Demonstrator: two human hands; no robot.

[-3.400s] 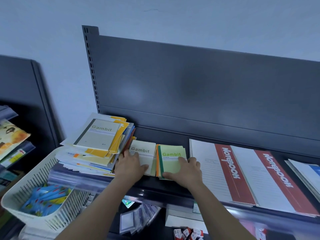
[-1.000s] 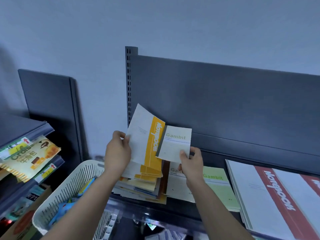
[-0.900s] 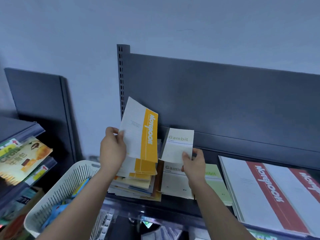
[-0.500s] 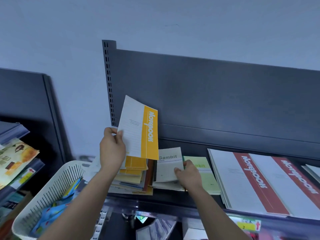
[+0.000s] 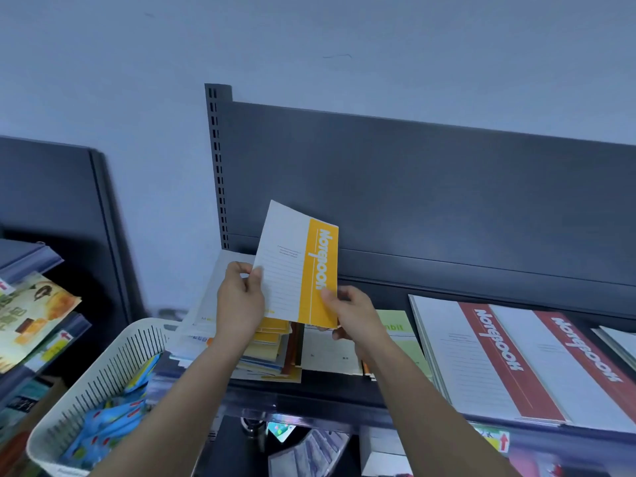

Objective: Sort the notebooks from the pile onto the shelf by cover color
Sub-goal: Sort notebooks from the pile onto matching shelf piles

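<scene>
A person's left hand (image 5: 241, 304) and right hand (image 5: 354, 315) hold a yellow-banded notebook (image 5: 299, 270) upright above the mixed pile (image 5: 265, 352) on the shelf (image 5: 327, 387), each grip pinching a side edge. Cream notebooks (image 5: 327, 351), green notebooks (image 5: 395, 330) and red-banded notebooks (image 5: 499, 356) already lie sorted to the right. Much of the pile appears unsorted.

You see a notebook (image 5: 296, 266) that is white and faintly ruled, with a yellow-orange band lettered in white. The green notebook (image 5: 395, 325) is pale, and the large notebooks (image 5: 499, 356) are white with red bands. Your basket (image 5: 113, 356) is white and slatted, the packets (image 5: 110, 418) are blue, and the shelf (image 5: 447, 201) is dark grey.
</scene>
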